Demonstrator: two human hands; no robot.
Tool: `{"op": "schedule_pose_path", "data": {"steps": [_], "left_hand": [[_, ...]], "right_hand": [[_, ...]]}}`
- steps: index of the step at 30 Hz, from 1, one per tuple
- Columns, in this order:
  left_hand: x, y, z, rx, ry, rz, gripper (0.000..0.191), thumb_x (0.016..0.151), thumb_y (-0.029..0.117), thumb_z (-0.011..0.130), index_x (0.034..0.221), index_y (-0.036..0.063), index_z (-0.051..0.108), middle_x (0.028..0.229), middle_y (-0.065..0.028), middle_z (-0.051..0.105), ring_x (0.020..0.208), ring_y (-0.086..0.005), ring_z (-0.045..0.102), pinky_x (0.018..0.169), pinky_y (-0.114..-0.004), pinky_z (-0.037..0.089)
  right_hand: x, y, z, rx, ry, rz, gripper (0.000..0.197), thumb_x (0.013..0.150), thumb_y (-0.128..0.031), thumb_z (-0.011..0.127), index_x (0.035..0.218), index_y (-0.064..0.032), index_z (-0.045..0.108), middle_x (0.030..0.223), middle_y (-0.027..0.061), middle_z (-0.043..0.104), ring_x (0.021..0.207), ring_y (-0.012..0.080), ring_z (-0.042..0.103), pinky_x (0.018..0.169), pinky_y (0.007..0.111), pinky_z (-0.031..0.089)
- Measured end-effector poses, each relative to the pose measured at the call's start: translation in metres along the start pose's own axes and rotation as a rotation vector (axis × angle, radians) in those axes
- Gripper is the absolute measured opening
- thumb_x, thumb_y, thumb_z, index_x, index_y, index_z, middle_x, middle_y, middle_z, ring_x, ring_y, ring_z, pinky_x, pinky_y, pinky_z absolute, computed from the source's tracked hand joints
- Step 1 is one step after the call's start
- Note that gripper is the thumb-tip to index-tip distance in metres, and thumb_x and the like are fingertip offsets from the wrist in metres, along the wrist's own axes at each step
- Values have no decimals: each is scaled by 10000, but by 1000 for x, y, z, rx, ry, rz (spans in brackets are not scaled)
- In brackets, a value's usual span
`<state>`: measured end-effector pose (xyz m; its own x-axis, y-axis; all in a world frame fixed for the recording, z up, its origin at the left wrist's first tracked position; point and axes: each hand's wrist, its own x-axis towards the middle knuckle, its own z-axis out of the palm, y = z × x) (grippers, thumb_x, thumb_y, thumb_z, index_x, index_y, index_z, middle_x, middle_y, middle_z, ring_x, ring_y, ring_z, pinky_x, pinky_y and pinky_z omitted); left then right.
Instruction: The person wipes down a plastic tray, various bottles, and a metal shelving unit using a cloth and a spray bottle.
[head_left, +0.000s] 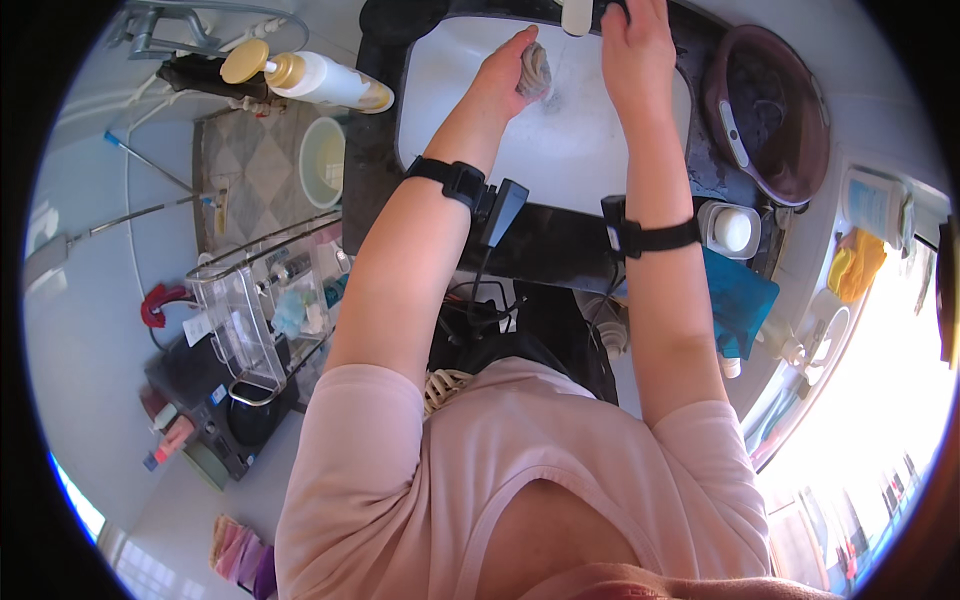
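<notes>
My left hand (501, 73) is closed around a crumpled, wet-looking grey cloth (535, 71). It holds the cloth above the white washbasin (555, 165), toward the basin's far side. My right hand (639, 45) reaches to the top edge of the picture, just right of the pale end of a faucet (577, 16). A dark part shows by its fingers, and I cannot tell whether they grip it. Some of those fingers are cut off by the picture's edge. Below the cloth, a greyish patch (555, 103) marks the basin.
A dark counter (375, 172) surrounds the basin. On its right are a maroon plastic tub (806, 142) and a white round item (733, 229) in a small dish. At left stand a pump bottle (330, 79), a pale green bucket (322, 165) and a clear rack (255, 315).
</notes>
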<state>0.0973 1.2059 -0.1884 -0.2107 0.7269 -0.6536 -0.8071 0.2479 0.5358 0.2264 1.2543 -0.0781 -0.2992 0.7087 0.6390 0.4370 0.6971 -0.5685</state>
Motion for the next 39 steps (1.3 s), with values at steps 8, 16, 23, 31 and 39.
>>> {"op": "schedule_pose_path", "data": {"steps": [8,16,23,31,39], "left_hand": [[-39,-53,6,1065,275,911,193,827,121,436,931,-9,534,940,-207,560,897,-361,537,788,-412,435],[-113,-37,23,952,-56,700,387,826,219,460,1198,116,487,1312,-211,365,1282,-387,241,1054,-553,111],[-112,-35,15,1055,242,1070,536,826,234,474,1254,-70,367,1295,-225,375,1221,-366,319,1023,-476,240],[-139,-19,16,1234,45,619,420,907,310,329,969,-36,559,864,-184,631,794,-348,609,725,-429,462],[-135,-22,7,1228,106,625,436,918,346,323,1050,-11,535,1012,-200,589,864,-340,598,713,-441,472]], "right_hand": [[-135,-4,47,1442,-295,1236,493,926,-362,364,1319,-63,363,1330,125,409,1233,248,386,1010,388,324],[-110,-41,19,1438,-304,1200,548,928,-434,366,1355,-96,308,1381,115,343,1285,239,315,1061,378,253],[-96,-46,11,1152,-296,1285,447,937,-442,363,1217,-104,449,1166,80,513,1105,219,470,950,379,365],[-88,35,24,1088,-538,1265,380,941,-396,389,984,-54,548,974,55,582,946,185,543,851,348,423],[-88,62,35,978,-453,1181,309,951,-316,399,1010,-45,536,946,48,582,918,162,556,839,325,432]]}}
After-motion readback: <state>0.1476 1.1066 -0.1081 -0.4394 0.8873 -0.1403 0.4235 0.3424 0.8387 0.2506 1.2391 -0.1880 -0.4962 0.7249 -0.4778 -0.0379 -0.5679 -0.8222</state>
